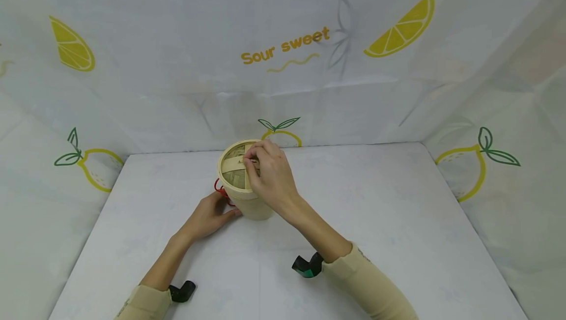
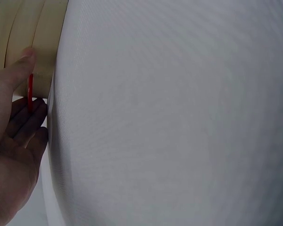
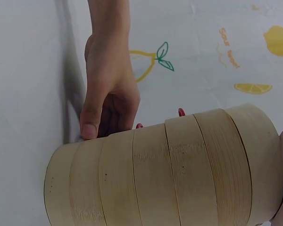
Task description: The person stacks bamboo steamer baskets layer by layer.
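Observation:
A tall stack of pale bamboo steamer baskets (image 1: 253, 207) stands on the white table, topped by a woven steamer lid (image 1: 234, 178). Right thumb and fingertips pinch the lid near the middle of its cross strap; that right hand (image 1: 271, 175) partly covers the lid. Low at the stack's left side is my left hand (image 1: 209, 217). Its thumb (image 2: 21, 68) touches the bamboo wall, while the other fingers lie loosely extended by a red loop (image 2: 30, 92). In the right wrist view the stacked tiers (image 3: 151, 174) appear sideways, the left hand (image 3: 111, 84) beside their base.
The white table (image 1: 376, 202) ends at a white cloth backdrop (image 1: 185, 89) printed with lemons, close behind the stack. Black devices (image 1: 183, 291) sit at both wrists. Red cords (image 1: 219, 188) hang from the stack's left side.

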`<action>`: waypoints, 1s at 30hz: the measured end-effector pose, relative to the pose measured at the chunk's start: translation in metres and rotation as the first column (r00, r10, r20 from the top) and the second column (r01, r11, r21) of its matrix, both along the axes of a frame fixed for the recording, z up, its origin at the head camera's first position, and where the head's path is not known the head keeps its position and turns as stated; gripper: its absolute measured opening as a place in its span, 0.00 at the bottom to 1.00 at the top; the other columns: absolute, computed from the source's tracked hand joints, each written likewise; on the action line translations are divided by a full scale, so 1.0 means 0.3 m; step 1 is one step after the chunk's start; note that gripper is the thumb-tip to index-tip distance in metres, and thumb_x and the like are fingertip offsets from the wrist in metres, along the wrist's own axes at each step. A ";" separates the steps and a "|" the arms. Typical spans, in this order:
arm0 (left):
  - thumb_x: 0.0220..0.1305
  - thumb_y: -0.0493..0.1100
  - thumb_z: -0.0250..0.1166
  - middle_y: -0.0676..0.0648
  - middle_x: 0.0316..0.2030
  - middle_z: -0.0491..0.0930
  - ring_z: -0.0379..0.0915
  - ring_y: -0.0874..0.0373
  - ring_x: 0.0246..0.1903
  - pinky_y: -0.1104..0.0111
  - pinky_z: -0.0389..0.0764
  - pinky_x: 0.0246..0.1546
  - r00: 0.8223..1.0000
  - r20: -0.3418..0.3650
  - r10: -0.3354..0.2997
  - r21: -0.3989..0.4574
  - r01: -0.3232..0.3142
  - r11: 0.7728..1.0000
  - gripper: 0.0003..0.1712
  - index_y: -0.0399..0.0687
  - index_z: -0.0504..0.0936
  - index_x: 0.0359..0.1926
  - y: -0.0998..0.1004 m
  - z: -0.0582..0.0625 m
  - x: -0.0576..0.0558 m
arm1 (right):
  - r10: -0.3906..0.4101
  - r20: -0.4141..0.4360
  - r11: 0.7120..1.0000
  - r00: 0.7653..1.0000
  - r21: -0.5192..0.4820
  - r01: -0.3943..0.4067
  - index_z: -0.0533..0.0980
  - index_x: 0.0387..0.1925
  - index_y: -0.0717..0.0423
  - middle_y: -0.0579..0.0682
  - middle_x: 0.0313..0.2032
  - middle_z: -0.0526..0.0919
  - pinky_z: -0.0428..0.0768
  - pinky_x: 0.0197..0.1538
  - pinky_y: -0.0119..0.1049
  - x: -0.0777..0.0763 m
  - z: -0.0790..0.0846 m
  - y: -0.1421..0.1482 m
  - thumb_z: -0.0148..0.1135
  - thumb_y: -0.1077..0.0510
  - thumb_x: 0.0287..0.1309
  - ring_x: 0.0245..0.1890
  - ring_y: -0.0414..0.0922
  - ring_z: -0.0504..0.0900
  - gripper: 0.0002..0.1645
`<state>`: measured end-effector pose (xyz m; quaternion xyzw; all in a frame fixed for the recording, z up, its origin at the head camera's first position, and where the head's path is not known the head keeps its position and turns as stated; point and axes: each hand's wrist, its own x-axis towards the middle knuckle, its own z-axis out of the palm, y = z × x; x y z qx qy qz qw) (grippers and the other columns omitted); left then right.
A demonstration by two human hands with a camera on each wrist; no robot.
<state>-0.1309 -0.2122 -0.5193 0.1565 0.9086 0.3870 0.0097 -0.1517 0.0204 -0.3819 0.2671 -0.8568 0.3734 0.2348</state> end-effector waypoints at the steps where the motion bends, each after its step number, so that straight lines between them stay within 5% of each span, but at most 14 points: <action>1: 0.65 0.50 0.81 0.46 0.55 0.88 0.84 0.48 0.62 0.46 0.80 0.70 1.000 0.003 0.000 0.002 0.000 1.000 0.33 0.43 0.82 0.65 -0.001 -0.001 -0.001 | -0.004 0.000 1.000 1.000 0.004 0.004 0.86 0.40 0.60 0.53 0.46 0.87 0.83 0.62 0.47 0.000 0.000 -0.001 0.69 0.64 0.71 0.54 0.50 0.85 0.02; 30: 0.65 0.47 0.80 0.46 0.52 0.87 0.82 0.49 0.59 0.44 0.78 0.71 0.999 0.032 0.006 0.022 -0.006 1.000 0.31 0.41 0.81 0.63 -0.018 -0.008 -0.015 | 0.067 -0.039 0.990 0.997 -0.119 -0.071 0.86 0.42 0.62 0.56 0.47 0.87 0.84 0.65 0.45 -0.014 0.000 0.032 0.68 0.65 0.71 0.56 0.53 0.85 0.03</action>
